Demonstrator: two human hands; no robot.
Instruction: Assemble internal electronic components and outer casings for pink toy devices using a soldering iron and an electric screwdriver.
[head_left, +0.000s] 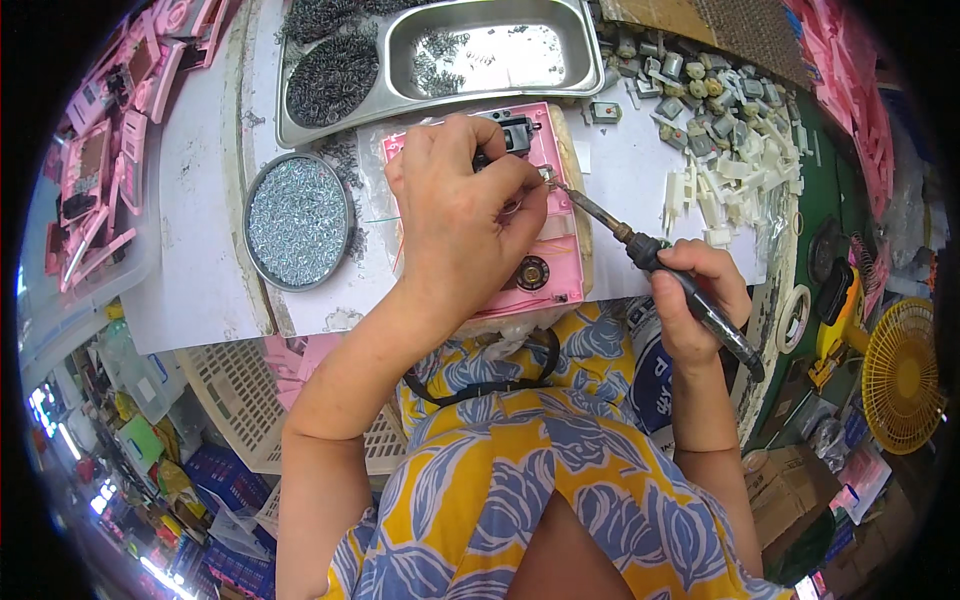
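Note:
My right hand (700,300) is closed around the dark handle of a soldering iron (697,300), whose metal tip points left and reaches the open pink plastic housing (565,262). Over that housing bends my left hand (470,195), thumb and fingers pinched on what looks like a thin wire beside the iron's tip; most of it is hidden by the fingers. A dark motor unit (518,133) sits at the housing's top, partly covered by my fingers. A round black part (532,272) lies lower in the housing, with thin pink wires (530,302) below it.
A round dish of small silvery screws (298,222) stands left, below a metal tray (590,50) with dark springs (333,80). Small motors (700,115) and white plastic parts (725,190) are heaped right. Pink parts fill a clear bin (135,270). A yellow fan (900,375) stands far right.

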